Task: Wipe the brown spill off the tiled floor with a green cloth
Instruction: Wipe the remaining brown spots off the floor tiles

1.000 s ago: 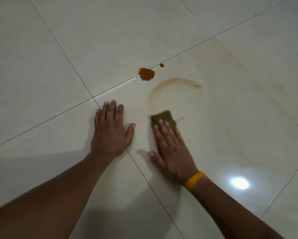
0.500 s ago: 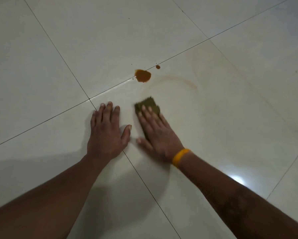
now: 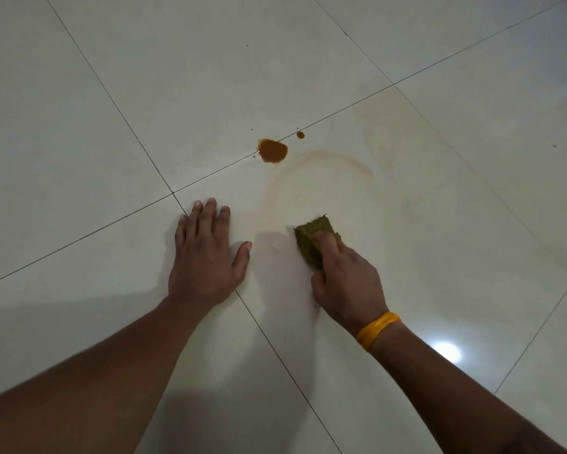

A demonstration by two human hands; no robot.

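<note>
A brown spill (image 3: 273, 150) lies on the pale tiled floor (image 3: 144, 77), right on a grout line, with a small brown drop (image 3: 300, 135) just to its right. A faint brownish smear ring (image 3: 347, 160) curves away from the spill toward the right. My right hand (image 3: 344, 280) grips a folded green cloth (image 3: 315, 235) and presses it on the tile below the spill. My left hand (image 3: 205, 253) rests flat on the floor with fingers spread, left of the cloth.
Dark grout lines cross the floor, and two of them meet near my left hand's fingertips. A bright light reflection (image 3: 446, 352) shines on the tile at the lower right. A yellow band (image 3: 375, 329) sits on my right wrist.
My right hand pulled the cloth back toward me and to the right, and its fingers curled to grip it. The smear ring has faded. My left hand stayed put.
</note>
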